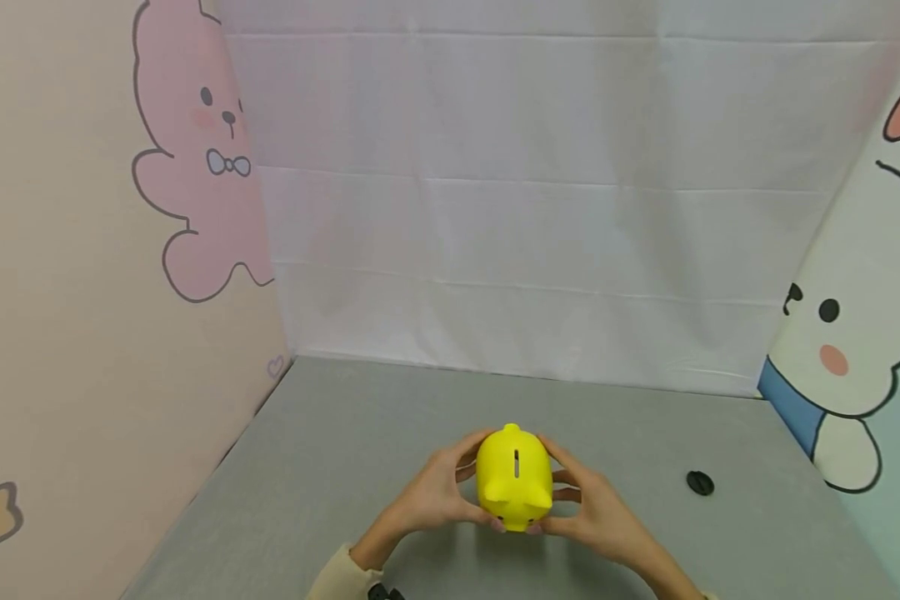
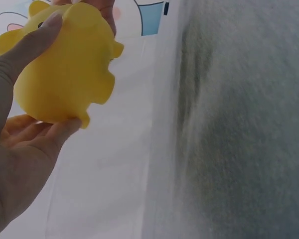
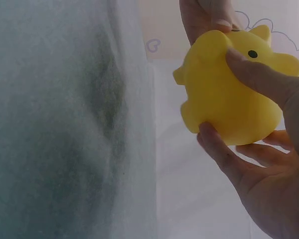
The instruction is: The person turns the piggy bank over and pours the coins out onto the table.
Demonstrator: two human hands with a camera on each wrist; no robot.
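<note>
Both hands, left hand and right hand, clasp a yellow piggy bank from either side, fingers curled around it, low in the frame's centre above the grey tabletop; a black cap lies at lower right.

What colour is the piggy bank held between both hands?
Bright yellow piggy bank, with a dark coin slot on top; the head view shows it best.

A small staged recording booth is shown rather than a lived-in room: a grey felt-covered desk is enclosed by a creased white cloth backdrop and side panels printed with a pink cartoon bear and a white rabbit.
</note>
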